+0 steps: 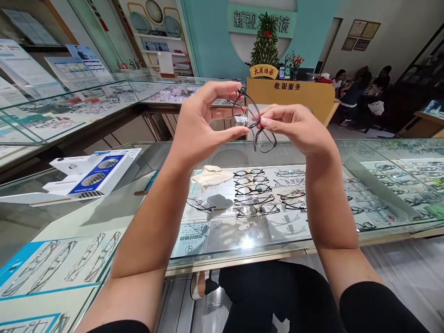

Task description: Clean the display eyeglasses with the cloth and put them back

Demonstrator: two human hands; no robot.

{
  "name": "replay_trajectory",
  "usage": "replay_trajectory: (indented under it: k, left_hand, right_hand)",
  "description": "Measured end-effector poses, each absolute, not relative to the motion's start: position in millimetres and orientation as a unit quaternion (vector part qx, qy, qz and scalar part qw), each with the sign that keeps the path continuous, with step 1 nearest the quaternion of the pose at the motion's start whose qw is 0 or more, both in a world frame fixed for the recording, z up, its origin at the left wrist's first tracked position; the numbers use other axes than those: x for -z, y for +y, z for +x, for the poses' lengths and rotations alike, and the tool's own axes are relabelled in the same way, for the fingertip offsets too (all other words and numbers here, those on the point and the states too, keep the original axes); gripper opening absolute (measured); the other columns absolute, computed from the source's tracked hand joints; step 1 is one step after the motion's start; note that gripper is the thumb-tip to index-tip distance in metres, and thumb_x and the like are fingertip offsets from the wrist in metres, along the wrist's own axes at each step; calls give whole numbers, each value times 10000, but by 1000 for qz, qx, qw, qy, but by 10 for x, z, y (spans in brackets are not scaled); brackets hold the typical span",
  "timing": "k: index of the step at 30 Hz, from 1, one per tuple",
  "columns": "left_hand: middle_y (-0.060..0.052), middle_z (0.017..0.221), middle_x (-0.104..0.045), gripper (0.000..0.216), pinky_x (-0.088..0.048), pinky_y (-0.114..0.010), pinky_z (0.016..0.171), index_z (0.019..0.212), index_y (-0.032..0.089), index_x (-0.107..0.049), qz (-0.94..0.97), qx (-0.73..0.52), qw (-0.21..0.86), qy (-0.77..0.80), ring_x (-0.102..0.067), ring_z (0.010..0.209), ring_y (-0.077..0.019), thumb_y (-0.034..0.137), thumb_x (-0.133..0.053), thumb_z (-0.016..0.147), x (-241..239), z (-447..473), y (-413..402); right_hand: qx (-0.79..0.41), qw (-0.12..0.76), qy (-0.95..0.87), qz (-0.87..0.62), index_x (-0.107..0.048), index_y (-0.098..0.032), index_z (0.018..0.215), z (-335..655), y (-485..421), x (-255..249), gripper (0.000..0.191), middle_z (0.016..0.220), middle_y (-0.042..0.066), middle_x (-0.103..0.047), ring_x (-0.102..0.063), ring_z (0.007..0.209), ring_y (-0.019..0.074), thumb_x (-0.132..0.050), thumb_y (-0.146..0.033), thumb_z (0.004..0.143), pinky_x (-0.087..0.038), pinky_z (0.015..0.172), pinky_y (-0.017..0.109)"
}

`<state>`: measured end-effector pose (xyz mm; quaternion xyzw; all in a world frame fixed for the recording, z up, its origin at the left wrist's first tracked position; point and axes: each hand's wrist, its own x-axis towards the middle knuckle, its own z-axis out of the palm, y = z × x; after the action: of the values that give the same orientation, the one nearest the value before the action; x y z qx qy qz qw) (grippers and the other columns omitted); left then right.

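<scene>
A pair of dark-framed eyeglasses (259, 121) is raised above the glass counter, its lenses one above the other. My left hand (204, 118) curls round the upper lens, its index fingertip against the top of the frame and the thumb beneath. My right hand (294, 125) pinches the frame near its middle between thumb and fingers. A small pale tag (242, 120) shows behind the upper lens. Below lies a crumpled cream cloth (212, 177) on the counter (222, 259), beside several rows of spectacles (255, 190) on display.
An opened white and blue cardboard box (97, 178) rests on the counter at left. More glass cases (52, 129) run along the left and back. Behind stands a yellow service desk (291, 99) with a potted plant (265, 44). Several people (360, 85) sit at the far right.
</scene>
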<state>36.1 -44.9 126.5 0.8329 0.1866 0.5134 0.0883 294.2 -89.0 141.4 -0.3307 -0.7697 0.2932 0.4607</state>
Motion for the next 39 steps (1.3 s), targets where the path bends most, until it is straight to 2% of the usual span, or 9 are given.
replay_trajectory:
  k: [7,13,19,21,23,25,27,32,39]
  left_hand:
    - [-105,1458,-733,946,-697,-575,1102,1479,265,-669,827,-515,98,203,-691,1393,-349,842,-900,766,-1266,332,-384]
    - [-127,1557,-673,1065,-655,-574,1160,1584,254,-578,836,-503,120,183,-656,1436,-368,825,-926,756,-1344,256,-530]
    - [-32,1511,-701,720,-525,-670,1268,1444,385,-729,857,-473,55,197,-622,1450,-412,841,-781,889,-1468,81,-762]
    - [-27,1464,-726,647,-487,-662,1295,1397,401,-756,862,-465,42,198,-608,1459,-421,826,-765,909,-1499,46,-851]
    - [-28,1438,-741,587,-487,-634,1287,1363,398,-763,874,-441,27,202,-641,1412,-413,791,-769,927,-1522,19,-944]
    - [-45,1414,-757,542,-527,-597,1232,1359,364,-759,895,-391,13,215,-696,1332,-390,740,-750,969,-1528,-4,-1028]
    - [-61,1373,-783,531,-574,-561,1144,1361,328,-759,915,-332,11,228,-743,1250,-371,710,-722,994,-1508,-23,-1086]
    - [-43,1218,-838,496,-612,-510,1013,1255,359,-802,925,-309,31,220,-787,1040,-338,752,-700,970,-1373,-21,-1158]
    - [-39,1106,-817,422,-589,-442,964,1148,351,-830,943,-247,13,221,-772,968,-287,671,-565,1078,-1387,37,-1340]
  right_hand:
    - [-360,446,-753,-321,-849,-227,917,2896,-856,-1359,560,935,53,-806,-734,945,209,-929,-764,783,-627,874,382]
    - [-361,498,-708,-348,-858,-221,889,2918,-839,-1301,495,929,58,-831,-758,908,207,-984,-679,750,-641,850,373]
    - [-429,605,-520,-424,-829,-188,847,3121,-752,-851,391,921,60,-819,-738,845,150,-1062,-459,689,-614,776,272]
    - [-453,620,-440,-465,-808,-178,858,3211,-750,-658,335,787,7,-747,-630,682,97,-1048,-363,716,-550,641,222]
    - [-478,619,-369,-502,-776,-181,877,3293,-770,-492,288,575,-77,-531,-416,508,63,-1008,-322,783,-396,482,200]
    - [-513,620,-291,-517,-744,-192,923,3358,-806,-369,218,507,-126,-345,-259,448,62,-930,-298,886,-295,427,202]
    - [-548,634,-207,-505,-716,-194,967,3404,-851,-284,98,508,-139,-286,-208,431,64,-796,-242,997,-277,424,197]
    - [-572,664,-116,-468,-596,-193,937,3443,-927,-156,171,594,-90,-465,-317,444,68,-515,-123,1070,-314,442,207]
    - [-561,716,-37,-414,-429,-240,910,3393,-868,29,217,714,-24,-556,-414,514,87,-419,-85,1061,-372,457,199]
